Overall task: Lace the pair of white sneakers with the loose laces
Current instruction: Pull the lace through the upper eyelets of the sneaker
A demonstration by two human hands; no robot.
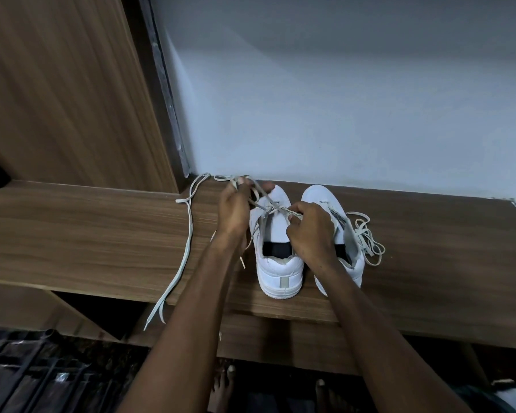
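while both white low-top sneakers stand heels toward the camera on the brown wood-grain table [102,234], the left white sneaker [276,248] is being laced. a pale flat lace [188,234] is pinched in the left hand [234,210], its grip closed. another stretch is pinched by the right hand [310,231]. a second loose lace [367,239] lies bunched beside the right white sneaker [325,195].
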